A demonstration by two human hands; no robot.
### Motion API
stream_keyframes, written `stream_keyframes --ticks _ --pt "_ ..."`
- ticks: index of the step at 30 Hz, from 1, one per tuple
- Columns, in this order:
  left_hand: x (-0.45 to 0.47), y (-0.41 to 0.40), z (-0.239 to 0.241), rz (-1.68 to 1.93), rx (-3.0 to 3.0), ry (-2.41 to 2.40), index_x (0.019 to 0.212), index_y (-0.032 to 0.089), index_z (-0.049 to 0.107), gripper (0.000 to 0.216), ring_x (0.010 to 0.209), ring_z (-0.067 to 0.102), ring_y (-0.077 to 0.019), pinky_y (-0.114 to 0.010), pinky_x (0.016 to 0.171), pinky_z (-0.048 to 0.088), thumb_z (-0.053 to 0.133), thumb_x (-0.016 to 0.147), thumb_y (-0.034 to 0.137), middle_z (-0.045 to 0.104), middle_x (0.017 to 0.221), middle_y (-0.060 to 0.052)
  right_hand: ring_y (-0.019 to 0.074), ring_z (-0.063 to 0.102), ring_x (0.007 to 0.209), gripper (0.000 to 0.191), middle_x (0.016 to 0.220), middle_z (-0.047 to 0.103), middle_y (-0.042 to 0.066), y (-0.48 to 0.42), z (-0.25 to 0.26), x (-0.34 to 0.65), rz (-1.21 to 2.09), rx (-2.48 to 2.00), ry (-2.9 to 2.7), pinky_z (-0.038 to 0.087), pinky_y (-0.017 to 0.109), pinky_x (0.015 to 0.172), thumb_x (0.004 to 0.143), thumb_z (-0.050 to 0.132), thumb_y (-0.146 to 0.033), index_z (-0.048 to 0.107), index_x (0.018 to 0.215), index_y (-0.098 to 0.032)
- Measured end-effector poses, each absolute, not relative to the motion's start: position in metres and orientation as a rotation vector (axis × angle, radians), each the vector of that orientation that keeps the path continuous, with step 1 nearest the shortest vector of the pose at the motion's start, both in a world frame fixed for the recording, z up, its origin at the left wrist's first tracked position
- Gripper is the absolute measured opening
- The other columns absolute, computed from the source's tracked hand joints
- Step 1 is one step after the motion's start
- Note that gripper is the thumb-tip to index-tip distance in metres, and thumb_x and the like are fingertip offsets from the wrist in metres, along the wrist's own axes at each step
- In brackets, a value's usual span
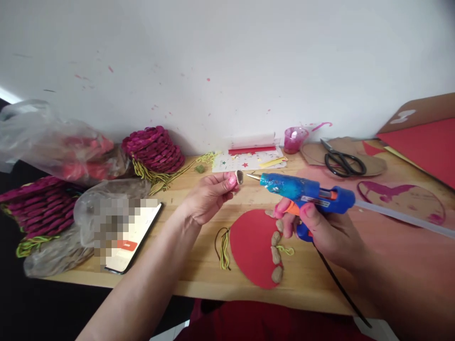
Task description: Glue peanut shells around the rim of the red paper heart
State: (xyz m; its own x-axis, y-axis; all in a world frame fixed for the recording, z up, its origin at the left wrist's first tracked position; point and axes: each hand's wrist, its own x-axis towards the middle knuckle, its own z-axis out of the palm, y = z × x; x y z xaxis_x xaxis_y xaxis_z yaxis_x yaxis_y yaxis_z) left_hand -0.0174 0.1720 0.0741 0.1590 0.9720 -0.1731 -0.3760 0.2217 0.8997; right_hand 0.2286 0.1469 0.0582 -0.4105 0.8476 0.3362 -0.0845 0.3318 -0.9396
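Note:
Between the thumb and fingers of my left hand [215, 192] is a half peanut shell [239, 177], its hollow side facing right. My right hand [327, 232] grips a blue hot glue gun [295, 187] with fingers at its orange trigger. The metal nozzle points left, a short gap away from the shell. A clear glue stick [401, 215] sticks out of the gun's back. Below my hands lies a red heart-shaped piece [252, 246], with several peanut shells [276, 255] along its right edge and yellow-green yarn [224, 251] at its left.
Black-handled scissors [344, 163] lie on cardboard at the back right, near a pink-stained cup [295, 139]. A painted cardboard heart [401, 201] is at right. Magenta woven baskets [154, 149], plastic bags [46, 137] and a phone [133, 237] occupy the left. The gun's black cord [341, 284] hangs down.

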Motion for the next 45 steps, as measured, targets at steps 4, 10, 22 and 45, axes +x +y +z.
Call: stream_keyframes --ticks 4,10,22,45 --pt "-0.016 0.174 0.062 1.117 0.820 0.954 0.073 0.012 0.073 0.036 0.069 0.057 -0.0085 -0.017 0.063 0.044 0.096 0.057 0.035 0.065 0.073 -0.002 0.0131 0.064 0.054 0.032 0.079 0.067 0.002 0.146 0.055 0.229 1.160 -0.751 -1.674 0.055 0.029 0.050 0.098 0.054 -0.051 0.066 0.091 -0.022" --pt "-0.024 0.170 0.057 1.067 0.820 0.969 0.079 0.013 0.075 0.033 0.070 0.056 -0.0084 -0.020 0.068 0.045 0.094 0.062 0.034 0.065 0.076 -0.002 0.0188 0.061 0.050 0.042 0.055 0.060 0.002 0.143 0.055 0.230 1.104 -0.955 -1.786 0.049 0.034 0.046 0.096 0.052 -0.058 0.064 0.079 -0.022" --pt "-0.023 0.169 0.059 1.057 0.817 0.968 0.077 0.013 0.075 0.028 0.070 0.055 -0.0085 -0.021 0.069 0.042 0.093 0.063 0.031 0.067 0.077 -0.002 0.0166 0.060 0.049 0.045 0.057 0.061 0.003 0.143 0.058 0.228 1.087 -0.987 -1.810 0.048 0.032 0.048 0.096 0.051 -0.057 0.062 0.076 -0.018" --pt "-0.022 0.169 0.060 1.061 0.807 0.960 0.078 0.014 0.077 0.031 0.068 0.056 -0.0079 -0.021 0.066 0.042 0.095 0.059 0.031 0.067 0.075 -0.001 0.0174 0.060 0.051 0.042 0.057 0.057 0.000 0.144 0.050 0.232 1.075 -1.018 -1.844 0.048 0.034 0.052 0.097 0.051 -0.055 0.058 0.072 -0.022"
